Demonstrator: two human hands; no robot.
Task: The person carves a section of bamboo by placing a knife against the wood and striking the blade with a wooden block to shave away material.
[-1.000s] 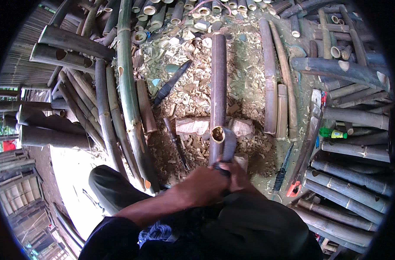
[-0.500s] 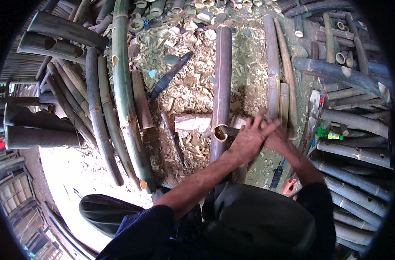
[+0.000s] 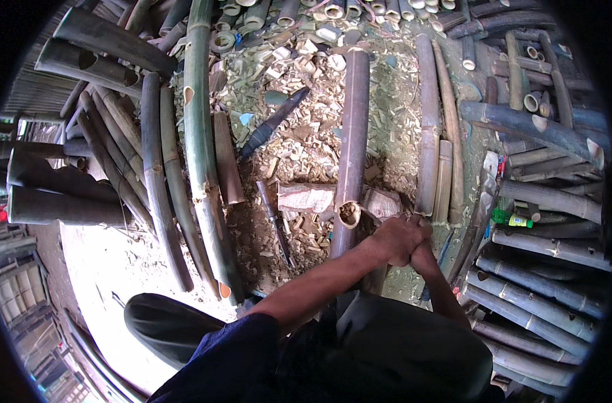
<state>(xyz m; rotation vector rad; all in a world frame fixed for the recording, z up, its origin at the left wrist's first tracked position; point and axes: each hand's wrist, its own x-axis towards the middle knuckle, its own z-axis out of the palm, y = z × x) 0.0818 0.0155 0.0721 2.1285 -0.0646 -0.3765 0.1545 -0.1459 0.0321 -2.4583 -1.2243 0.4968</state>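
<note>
Both my hands are closed together round the handle of a knife, just right of the middle bamboo pole (image 3: 353, 127). My left hand (image 3: 392, 240) lies against my right hand (image 3: 420, 236), and the fingers partly hide each other. Only a short stretch of the dark knife blade (image 3: 371, 217) shows, pointing at the pole; the handle is covered. A notch with a pale rim (image 3: 349, 214) opens in the pole's upper side. Under the pole lies a wooden block (image 3: 307, 198) set crosswise. I cannot tell whether the blade touches the notch.
A long green bamboo pole (image 3: 199, 134) lies to the left, a slim chisel-like tool (image 3: 274, 218) and a dark sheath-like piece (image 3: 275, 123) beside it. Wood chips (image 3: 306, 151) cover the ground. Stacked bamboo (image 3: 541, 295) and a green bottle (image 3: 510, 218) are at the right.
My hands have drawn nearer to me and slightly right, and the fingers that were spread are now closed. The view has shifted a little. The notch stands uncovered in both frames.
</note>
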